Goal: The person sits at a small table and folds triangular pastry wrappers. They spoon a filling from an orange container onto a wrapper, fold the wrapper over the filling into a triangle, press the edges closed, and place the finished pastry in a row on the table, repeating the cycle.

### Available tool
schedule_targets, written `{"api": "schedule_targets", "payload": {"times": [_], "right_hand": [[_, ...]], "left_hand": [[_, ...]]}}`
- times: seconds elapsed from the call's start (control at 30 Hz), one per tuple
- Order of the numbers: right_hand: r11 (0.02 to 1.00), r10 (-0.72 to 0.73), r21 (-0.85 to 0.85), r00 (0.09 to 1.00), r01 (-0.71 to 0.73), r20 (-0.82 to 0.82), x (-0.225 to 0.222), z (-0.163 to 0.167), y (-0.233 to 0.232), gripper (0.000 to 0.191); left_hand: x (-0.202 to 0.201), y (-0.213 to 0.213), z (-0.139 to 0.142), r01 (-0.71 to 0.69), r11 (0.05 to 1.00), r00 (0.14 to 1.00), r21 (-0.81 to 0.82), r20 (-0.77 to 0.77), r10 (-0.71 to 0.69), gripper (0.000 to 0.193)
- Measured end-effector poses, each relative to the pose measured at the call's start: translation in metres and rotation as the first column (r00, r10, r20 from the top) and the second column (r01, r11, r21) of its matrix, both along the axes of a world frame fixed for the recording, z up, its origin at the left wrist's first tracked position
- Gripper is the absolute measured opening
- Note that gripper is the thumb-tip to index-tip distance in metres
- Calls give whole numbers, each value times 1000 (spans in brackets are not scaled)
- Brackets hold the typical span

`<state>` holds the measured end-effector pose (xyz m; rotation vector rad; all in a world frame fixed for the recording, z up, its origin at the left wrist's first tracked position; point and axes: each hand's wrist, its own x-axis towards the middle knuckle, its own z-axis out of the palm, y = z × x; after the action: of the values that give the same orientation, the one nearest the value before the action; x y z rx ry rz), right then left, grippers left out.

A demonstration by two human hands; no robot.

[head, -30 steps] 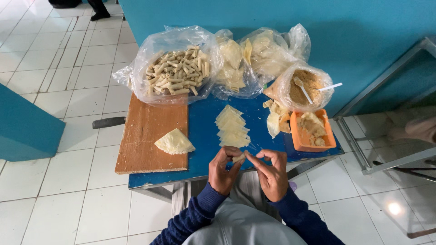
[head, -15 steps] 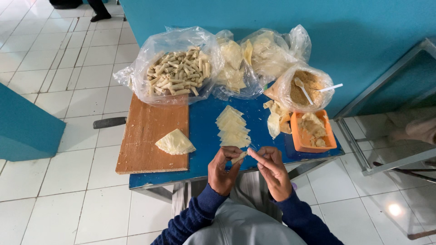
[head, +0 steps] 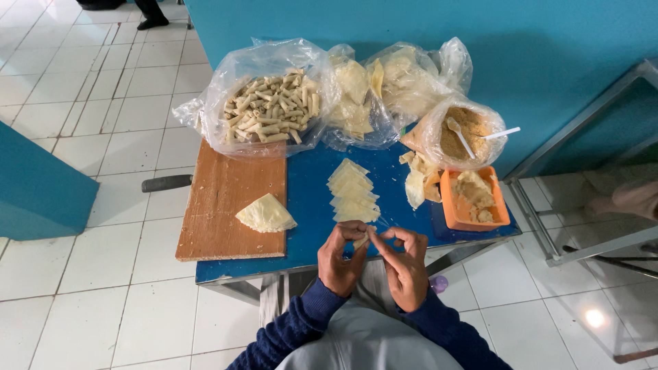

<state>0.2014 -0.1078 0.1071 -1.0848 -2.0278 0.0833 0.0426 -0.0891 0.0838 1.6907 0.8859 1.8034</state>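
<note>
My left hand (head: 341, 257) and my right hand (head: 403, 264) meet over the near edge of a small blue table (head: 308, 192). Between the fingertips of both hands sits a small pale pastry wrapper piece (head: 361, 240), pinched from both sides. Just beyond my hands lies a row of overlapping triangular wrappers (head: 352, 192). A folded stack of wrappers (head: 264, 214) rests on the wooden board (head: 226, 205) to the left.
A clear bag of finished rolled pastries (head: 271, 108) stands at the back left, bags of wrappers (head: 384, 89) beside it. A bag of brown filling with spoons (head: 460, 133) and an orange tub (head: 473, 199) sit at right. A metal frame (head: 589, 205) stands further right.
My hands have drawn closer together around the small wrapper piece and shifted slightly toward the table edge. Nothing on the table has moved.
</note>
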Motion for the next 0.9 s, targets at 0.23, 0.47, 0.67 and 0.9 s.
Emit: {"api": "schedule_targets", "payload": {"times": [0.23, 0.47, 0.67, 0.9], "right_hand": [[755, 192, -337, 681, -562, -706, 21, -27, 16, 55], [756, 21, -380, 600, -533, -799, 18, -19, 20, 50], [847, 179, -265, 716, -461, -674, 8, -4, 23, 54], [965, 97, -223, 977, -139, -191, 21, -20, 69, 40]], "left_hand": [[1, -1, -4, 58, 998, 996, -17, 71, -57, 27], [1, -1, -12, 245, 967, 955, -67, 188, -229, 31], [-6, -4, 6, 221, 973, 953, -72, 228, -200, 25], [-106, 77, 64, -408, 898, 841, 163, -315, 440, 11]]}}
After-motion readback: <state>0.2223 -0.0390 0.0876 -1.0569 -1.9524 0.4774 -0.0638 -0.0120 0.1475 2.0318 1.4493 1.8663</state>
